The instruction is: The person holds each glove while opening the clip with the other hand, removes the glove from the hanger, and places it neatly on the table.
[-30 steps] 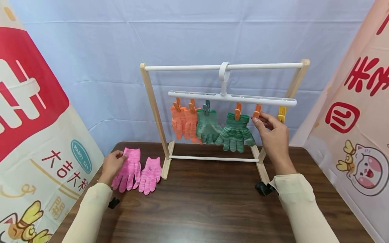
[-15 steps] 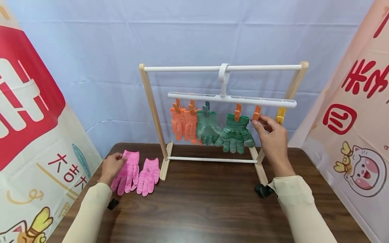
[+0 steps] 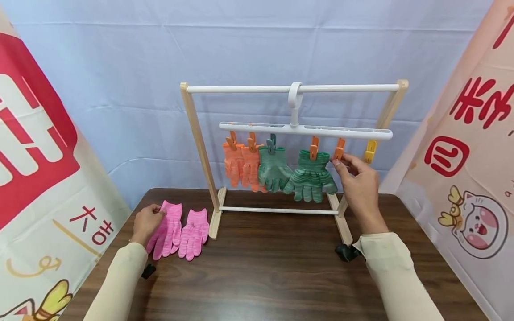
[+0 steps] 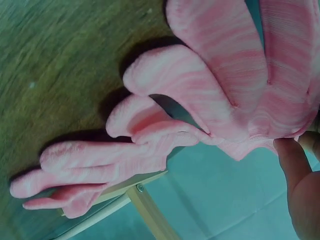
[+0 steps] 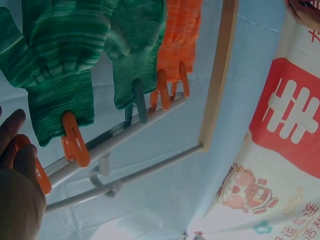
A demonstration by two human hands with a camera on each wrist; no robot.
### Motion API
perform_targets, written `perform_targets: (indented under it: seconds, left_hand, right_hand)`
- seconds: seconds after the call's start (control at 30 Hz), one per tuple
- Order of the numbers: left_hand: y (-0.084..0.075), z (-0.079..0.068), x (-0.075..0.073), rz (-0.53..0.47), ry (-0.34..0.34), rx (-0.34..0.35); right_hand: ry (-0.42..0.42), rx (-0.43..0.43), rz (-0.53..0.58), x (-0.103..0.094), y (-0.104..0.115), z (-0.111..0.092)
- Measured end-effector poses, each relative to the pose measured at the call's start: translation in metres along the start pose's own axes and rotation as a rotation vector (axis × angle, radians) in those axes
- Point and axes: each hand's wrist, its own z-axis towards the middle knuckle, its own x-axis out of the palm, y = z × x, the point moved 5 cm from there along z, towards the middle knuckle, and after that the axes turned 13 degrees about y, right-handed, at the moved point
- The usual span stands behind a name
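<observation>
At the table's left side, my left hand (image 3: pixel 147 223) pinches the cuff of a pink glove (image 3: pixel 167 229) between thumb and fingers. The left wrist view shows the thumb (image 4: pixel 295 165) on the cuff's edge. A second pink glove (image 3: pixel 194 234) lies just to its right. My right hand (image 3: pixel 359 187) pinches an orange clothespin (image 3: pixel 339 149) under the white hanger bar (image 3: pixel 341 132). In the right wrist view, that clothespin (image 5: pixel 37 170) sits between thumb and fingers, with no glove seen in it. Left of it, a green glove (image 3: pixel 311 178) hangs from another orange clothespin (image 3: pixel 314 148).
A second green glove (image 3: pixel 275 171) and two orange gloves (image 3: pixel 234 165) hang further left. A yellow clothespin (image 3: pixel 370 151) hangs at the right end. The hanger hooks over the top rod (image 3: pixel 241 89) of a wooden stand (image 3: pixel 198 142) on the brown table (image 3: pixel 257 276).
The head view has shifted slightly. Both hands keep their hold, the left on the pink glove and the right on the orange clothespin, with hardly any movement.
</observation>
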Motion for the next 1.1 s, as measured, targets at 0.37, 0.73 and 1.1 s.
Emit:
perform_targets:
  seconds: [0.37, 0.73, 1.1]
  left_hand:
    - [0.009, 0.005, 0.004, 0.042, 0.013, -0.045]
    - [0.016, 0.003, 0.013, 0.059, 0.079, -0.078]
    - [0.015, -0.003, 0.015, 0.06, 0.06, -0.092]
  right_hand:
    - [-0.007, 0.01, -0.004, 0.001, 0.0, -0.001]
    - [-0.029, 0.007, -0.027, 0.003, -0.002, -0.004]
    - [-0.053, -0.003, -0.055, 0.003, -0.006, -0.005]
